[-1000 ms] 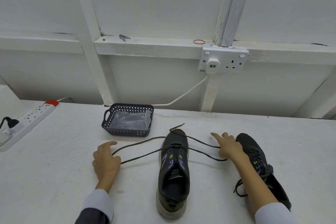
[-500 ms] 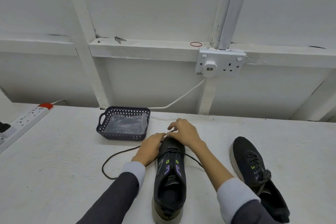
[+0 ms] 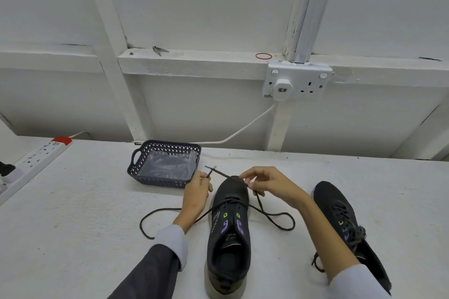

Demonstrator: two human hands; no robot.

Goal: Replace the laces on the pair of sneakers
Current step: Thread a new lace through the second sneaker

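Hands drawn apart: left hand (image 3: 196, 192) pinches lace (image 3: 220, 172) tip, right hand (image 3: 269, 183) pinches lace over sneaker (image 3: 229, 233).

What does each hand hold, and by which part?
Left hand and right hand each pinch the dark lace near one end, over the middle sneaker.
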